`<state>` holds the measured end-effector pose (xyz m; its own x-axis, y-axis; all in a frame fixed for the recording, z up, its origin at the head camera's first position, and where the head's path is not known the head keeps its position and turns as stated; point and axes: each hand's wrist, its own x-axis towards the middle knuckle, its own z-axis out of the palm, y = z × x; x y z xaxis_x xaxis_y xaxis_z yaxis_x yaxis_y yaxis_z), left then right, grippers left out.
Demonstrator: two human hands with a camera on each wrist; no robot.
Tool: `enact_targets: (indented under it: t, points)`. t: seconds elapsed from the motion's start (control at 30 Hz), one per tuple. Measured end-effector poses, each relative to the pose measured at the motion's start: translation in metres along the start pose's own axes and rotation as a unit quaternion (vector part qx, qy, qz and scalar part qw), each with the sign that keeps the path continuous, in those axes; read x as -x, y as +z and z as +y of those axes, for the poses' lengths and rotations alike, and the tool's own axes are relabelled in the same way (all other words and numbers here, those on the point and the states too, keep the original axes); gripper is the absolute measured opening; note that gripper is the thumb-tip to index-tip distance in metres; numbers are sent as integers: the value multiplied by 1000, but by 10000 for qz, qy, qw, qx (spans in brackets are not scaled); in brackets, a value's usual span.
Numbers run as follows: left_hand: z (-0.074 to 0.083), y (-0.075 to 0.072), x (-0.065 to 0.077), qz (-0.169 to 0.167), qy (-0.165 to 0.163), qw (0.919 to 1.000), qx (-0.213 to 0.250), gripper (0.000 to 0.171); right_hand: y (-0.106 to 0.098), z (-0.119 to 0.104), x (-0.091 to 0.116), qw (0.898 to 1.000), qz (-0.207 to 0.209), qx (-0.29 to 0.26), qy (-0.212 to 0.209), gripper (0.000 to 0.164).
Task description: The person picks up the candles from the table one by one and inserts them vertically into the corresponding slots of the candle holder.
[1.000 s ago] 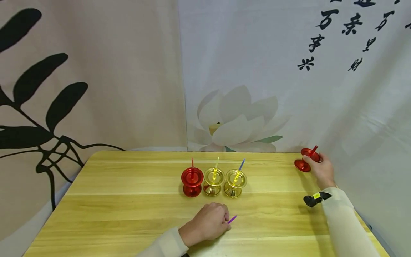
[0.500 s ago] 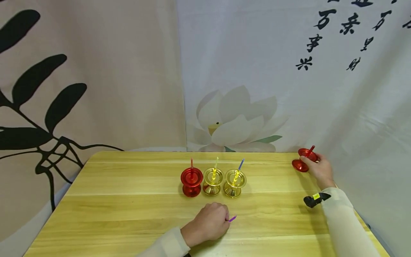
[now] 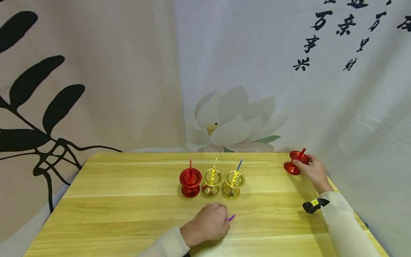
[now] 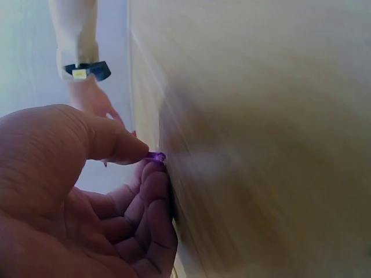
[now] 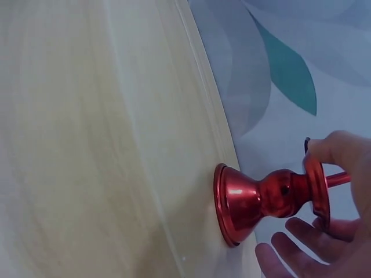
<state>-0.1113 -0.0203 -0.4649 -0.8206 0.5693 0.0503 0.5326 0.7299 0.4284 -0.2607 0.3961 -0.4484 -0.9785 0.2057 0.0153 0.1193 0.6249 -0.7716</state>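
My right hand (image 3: pixel 316 175) grips a shiny red candle holder (image 3: pixel 293 167) by its upper dish, at the far right of the table. The right wrist view shows the holder's flared base (image 5: pixel 235 202) close to the wood and a thin red stick (image 5: pixel 338 179) rising from the dish. Low over the front middle, my left hand (image 3: pixel 208 223) pinches a short purple candle (image 4: pixel 156 156) between thumb and forefinger. Behind that hand stand another red holder (image 3: pixel 190 182) with a red candle and two gold holders (image 3: pixel 211 190), one with a pale yellow candle, one with a blue-tipped candle (image 3: pixel 239 164).
The wooden table (image 3: pixel 122 214) reaches back to a fabric backdrop (image 3: pixel 138 71) with printed leaves, a lotus and black characters. The three standing holders sit side by side in a row at mid-table. A black wrist camera (image 3: pixel 315 205) is strapped to the right wrist.
My right hand has moved left along the back right of the table, bringing the red candle holder with it. The left hand stays nearly in place; the head view has shifted slightly.
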Motion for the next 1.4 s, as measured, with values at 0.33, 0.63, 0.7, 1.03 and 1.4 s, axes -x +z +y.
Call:
enact_targets:
  t: [0.33,0.63,0.7,1.03,1.4]
  points:
    - [-7,-1,0,233,236,9986,420,4,12,-9,13,9989,-327,226,-232,89]
    - [-11,2,-2,463,458,9957,660,7,24,-21,26,9973,-478,303,-461,90]
    - [-10,2,-2,516,501,9953,642,8,27,-24,29,9969,-500,304,-533,88]
    - [-6,-4,-4,635,726,9930,675,10,37,-35,40,9947,-677,220,-742,84]
    - [1,-12,-15,719,566,9767,1941,7,48,-41,50,9935,-796,226,-780,86]
